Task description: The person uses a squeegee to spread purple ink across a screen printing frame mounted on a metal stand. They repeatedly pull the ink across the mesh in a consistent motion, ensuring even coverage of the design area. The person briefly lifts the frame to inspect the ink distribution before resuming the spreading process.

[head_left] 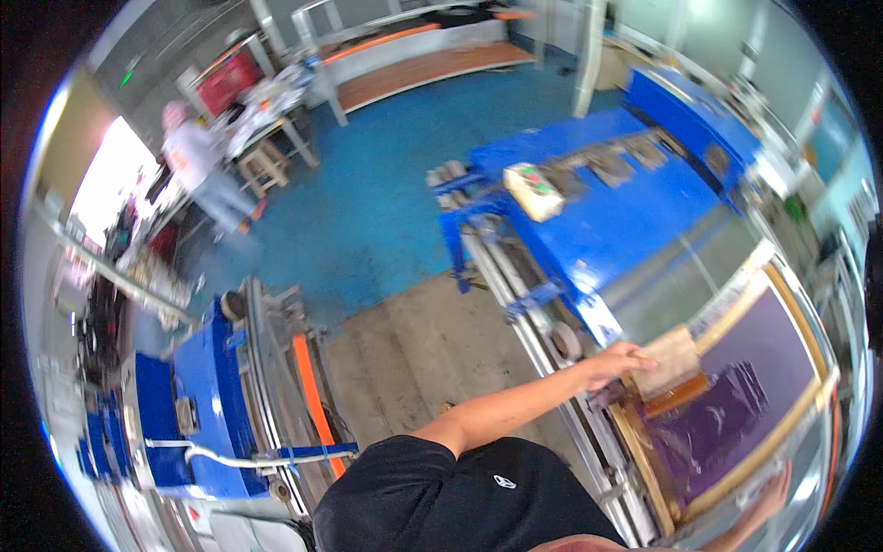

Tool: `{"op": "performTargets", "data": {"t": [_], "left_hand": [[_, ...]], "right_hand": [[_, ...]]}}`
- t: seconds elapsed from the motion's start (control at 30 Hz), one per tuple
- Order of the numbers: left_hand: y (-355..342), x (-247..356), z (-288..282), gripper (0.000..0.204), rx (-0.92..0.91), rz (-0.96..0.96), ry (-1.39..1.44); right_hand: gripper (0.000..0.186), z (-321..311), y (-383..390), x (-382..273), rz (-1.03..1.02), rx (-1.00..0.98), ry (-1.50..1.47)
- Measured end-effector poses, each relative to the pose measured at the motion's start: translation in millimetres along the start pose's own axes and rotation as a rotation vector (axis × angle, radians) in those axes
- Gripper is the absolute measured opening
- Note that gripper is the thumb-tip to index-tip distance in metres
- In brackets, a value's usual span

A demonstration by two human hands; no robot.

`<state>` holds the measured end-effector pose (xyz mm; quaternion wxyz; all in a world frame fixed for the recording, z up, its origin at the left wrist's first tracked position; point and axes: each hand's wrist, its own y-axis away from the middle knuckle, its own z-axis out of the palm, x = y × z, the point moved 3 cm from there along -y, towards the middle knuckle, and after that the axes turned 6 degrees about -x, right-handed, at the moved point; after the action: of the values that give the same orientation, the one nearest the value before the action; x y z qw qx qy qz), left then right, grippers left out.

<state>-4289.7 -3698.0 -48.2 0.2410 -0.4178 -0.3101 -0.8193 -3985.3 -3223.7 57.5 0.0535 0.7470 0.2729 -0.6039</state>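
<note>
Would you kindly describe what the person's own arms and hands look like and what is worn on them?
Both forearms are bare, with no gloves, watch or bands visible. The left hand shows fully; the right hand is only dimly seen at the lower right, so detail there is unclear. The upper body wears a black short-sleeved shirt bearing a small white emblem.

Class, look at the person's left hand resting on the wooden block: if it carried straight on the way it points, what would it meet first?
Probably the purple screen inside the wooden frame, just beyond the left hand and block; depth is unclear.
</note>
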Motion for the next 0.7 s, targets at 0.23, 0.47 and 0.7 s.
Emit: {"op": "performTargets", "data": {"t": [0.23,0.47,0.7], "left_hand": [[103.4,148.2,-126.6,0.055,-0.001,0.364,-0.013],[215.9,223.9,-290.2,0.051,0.259,0.592,0.148],[318.0,276.5,-485.5,0.046,0.725,0.711,0.107]], "right_hand": [[0.046,133.8,5.8,-80.5,0.199,-0.185,-0.222],[0.05,414.1,105.5,-227.2,-0.11,-0.299,-0.252],[0.049,759.6,160.2,-236.3,-0.015,-0.765,-0.443]]}}
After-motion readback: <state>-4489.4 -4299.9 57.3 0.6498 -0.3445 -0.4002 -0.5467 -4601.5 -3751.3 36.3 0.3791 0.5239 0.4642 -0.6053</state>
